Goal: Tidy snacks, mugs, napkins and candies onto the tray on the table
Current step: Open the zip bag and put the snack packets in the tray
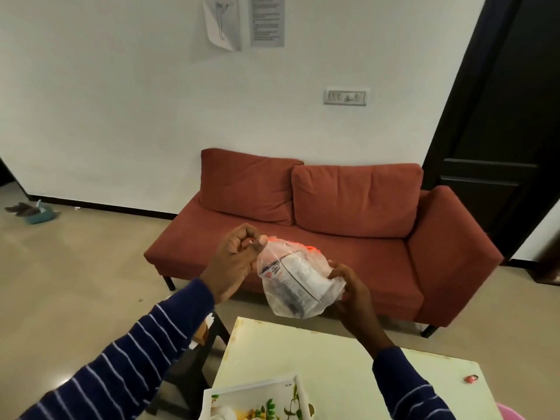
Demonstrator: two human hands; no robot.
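Two hands up over the far end of the tabletop (318,359), both on one clear plastic snack bag (298,283) held in the air. Near edge: floral tray (251,395) on the tabletop, cut off by the frame; small pink candy (471,378) lying well to its right. Left hand (235,262) pinches the bag's top left corner, fingers curled. Right hand (353,291) grips its lower right side. A white printed packet shows inside. Beyond: rust-red sofa (333,225), white wall, dark door (500,131) far right.
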